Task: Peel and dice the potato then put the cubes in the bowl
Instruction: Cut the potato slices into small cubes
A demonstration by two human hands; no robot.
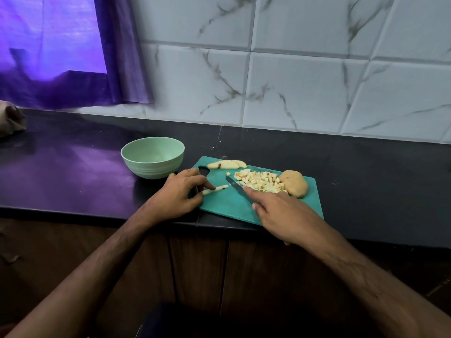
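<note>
On the teal cutting board point(227, 206), the left hand point(179, 191) pinches a thin potato strip point(216, 189) by its near end, fingers curled round it, while the right hand point(283, 215) grips the knife point(238, 189) with the forefinger laid straight along the spine and the other fingers wrapped on the handle, which is hidden under the palm. The blade tip hovers just beside the free end of the strip. A pile of cubes point(260, 182) lies beyond the blade, with an uncut potato half point(294, 183) touching its right side and a few slices point(228, 164) at the far edge. The green bowl point(153, 157) sits empty just left of the board. To dice well, I judge the strip should lie flat and crosswise to the blade, the left fingertips tucked back, and the cuts evenly spaced to match the cubes already made.
</note>
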